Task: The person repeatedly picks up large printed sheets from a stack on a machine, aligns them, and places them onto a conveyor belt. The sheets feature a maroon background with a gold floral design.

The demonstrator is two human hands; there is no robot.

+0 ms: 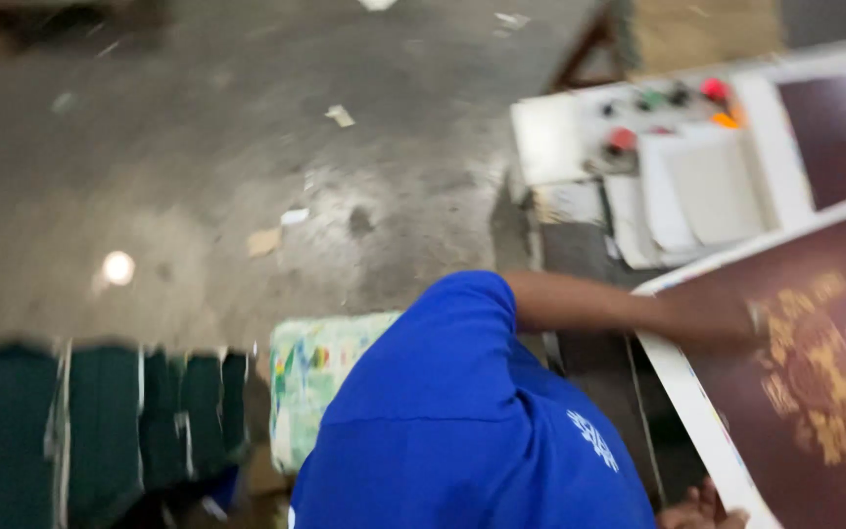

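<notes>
A person in a blue shirt [462,421] handles a large dark printed sheet [815,392] lying on the table [580,245]. One hand [702,509] pinches its white lower edge; the other grip is hidden, so cannot tell.

Both hands [727,318] on a dark gold-patterned printed sheet [815,392], blue sleeve [462,431] foremost.

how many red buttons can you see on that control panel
2 red buttons on the control panel: one near its top right edge, one lower, beside the white sheets. The blur may hide others.
</notes>
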